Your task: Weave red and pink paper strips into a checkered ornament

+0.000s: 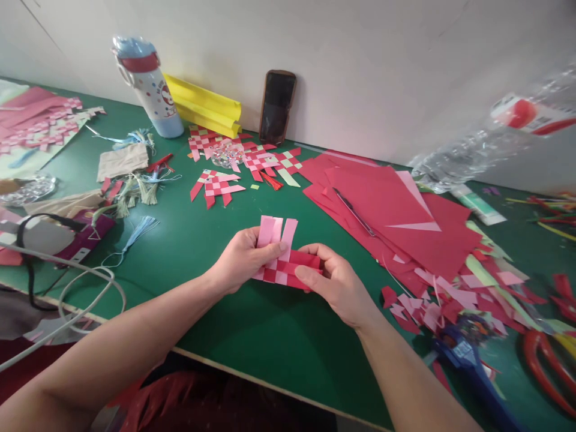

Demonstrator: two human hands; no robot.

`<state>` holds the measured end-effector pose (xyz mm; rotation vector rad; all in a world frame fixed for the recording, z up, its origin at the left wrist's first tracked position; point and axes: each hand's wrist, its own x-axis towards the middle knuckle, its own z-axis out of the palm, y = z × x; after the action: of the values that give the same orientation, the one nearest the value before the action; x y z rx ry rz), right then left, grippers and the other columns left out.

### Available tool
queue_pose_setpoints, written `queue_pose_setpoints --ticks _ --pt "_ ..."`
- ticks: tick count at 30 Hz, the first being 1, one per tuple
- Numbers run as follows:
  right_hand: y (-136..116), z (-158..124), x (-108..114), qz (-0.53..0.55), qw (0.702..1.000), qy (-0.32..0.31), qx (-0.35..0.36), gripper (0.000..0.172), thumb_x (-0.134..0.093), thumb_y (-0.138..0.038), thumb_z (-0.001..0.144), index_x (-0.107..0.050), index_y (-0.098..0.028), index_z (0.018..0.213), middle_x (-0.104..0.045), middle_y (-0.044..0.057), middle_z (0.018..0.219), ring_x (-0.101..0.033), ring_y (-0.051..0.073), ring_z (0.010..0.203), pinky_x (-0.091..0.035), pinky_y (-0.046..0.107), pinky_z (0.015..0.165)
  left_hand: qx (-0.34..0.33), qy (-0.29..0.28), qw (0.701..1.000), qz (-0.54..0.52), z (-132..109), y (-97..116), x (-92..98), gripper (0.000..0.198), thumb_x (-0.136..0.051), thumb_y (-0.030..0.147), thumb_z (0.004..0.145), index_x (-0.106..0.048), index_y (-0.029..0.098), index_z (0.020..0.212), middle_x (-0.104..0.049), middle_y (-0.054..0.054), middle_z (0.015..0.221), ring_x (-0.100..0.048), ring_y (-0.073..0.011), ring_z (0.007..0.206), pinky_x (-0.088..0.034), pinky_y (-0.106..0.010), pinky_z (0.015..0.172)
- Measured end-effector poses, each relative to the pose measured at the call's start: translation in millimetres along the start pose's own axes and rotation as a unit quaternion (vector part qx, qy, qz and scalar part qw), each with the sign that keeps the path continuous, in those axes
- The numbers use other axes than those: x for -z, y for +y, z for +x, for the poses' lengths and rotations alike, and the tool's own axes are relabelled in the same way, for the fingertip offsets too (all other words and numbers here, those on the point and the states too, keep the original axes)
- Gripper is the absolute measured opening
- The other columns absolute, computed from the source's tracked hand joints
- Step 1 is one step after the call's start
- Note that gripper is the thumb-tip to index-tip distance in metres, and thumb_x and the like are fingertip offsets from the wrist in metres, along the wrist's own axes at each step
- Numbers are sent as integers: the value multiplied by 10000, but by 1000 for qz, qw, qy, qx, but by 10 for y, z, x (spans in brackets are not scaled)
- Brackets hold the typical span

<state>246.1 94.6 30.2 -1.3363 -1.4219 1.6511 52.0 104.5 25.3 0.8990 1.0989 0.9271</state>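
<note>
Between my hands, above the green table [234, 342], is a woven piece of paper strips [275, 275], checked in pink and red. Light pink strip ends stick up from its top, and red strip ends point right. My left hand [245, 255] pinches the pink side, its thumb lying across the strips. My right hand [337, 282] grips the red ends between thumb and fingers. Beyond them on the table lies a finished-looking woven paper fish [216, 186] in the same colours. Several more woven pieces [261, 161] lie behind it.
Red paper sheets [373, 204] with a craft knife [353, 211] on top spread to the right. Paper scraps [432, 306], a blue glue gun [472, 366] and red-handled scissors [540, 360] lie nearer. A flask [150, 90] and a phone [278, 107] stand by the wall; tassels [139, 234] and cables [90, 270] are left.
</note>
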Motion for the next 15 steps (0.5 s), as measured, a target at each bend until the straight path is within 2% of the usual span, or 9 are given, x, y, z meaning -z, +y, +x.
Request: queue_pose_setpoints --ticks 4,8,12,15 --pt "17 -2 -5 -29 998 43 20 330 -718 -497 779 -616 -212 911 -621 -20 754 -532 117 653 -446 259 615 3 -1 1000 -12 3 5 -3 262 -753 362 766 -626 135 796 -650 -2 702 -590 -86 564 -497 -197 538" --pt "40 12 -2 -29 997 61 38 298 -702 -483 799 -621 -204 868 -612 -20 731 -525 116 648 -439 255 604 32 -15 997 -71 -4 39 -19 275 -782 354 742 -635 131 805 -671 -12 733 -612 -95 586 -512 -208 555" --pt "48 33 -7 4 997 66 50 297 -712 -476 792 -616 -207 872 -609 -23 725 -528 118 636 -443 257 596 25 -49 991 -121 -13 70 -19 303 -821 331 709 -645 138 865 -676 -3 780 -627 -91 638 -519 -207 610" --pt "53 38 -9 30 994 82 65 290 -722 -465 787 -607 -212 871 -582 -37 709 -519 112 620 -443 254 593 20 -80 989 -121 -19 70 -15 363 -840 282 684 -641 154 959 -685 -5 843 -649 -112 702 -539 -243 672"
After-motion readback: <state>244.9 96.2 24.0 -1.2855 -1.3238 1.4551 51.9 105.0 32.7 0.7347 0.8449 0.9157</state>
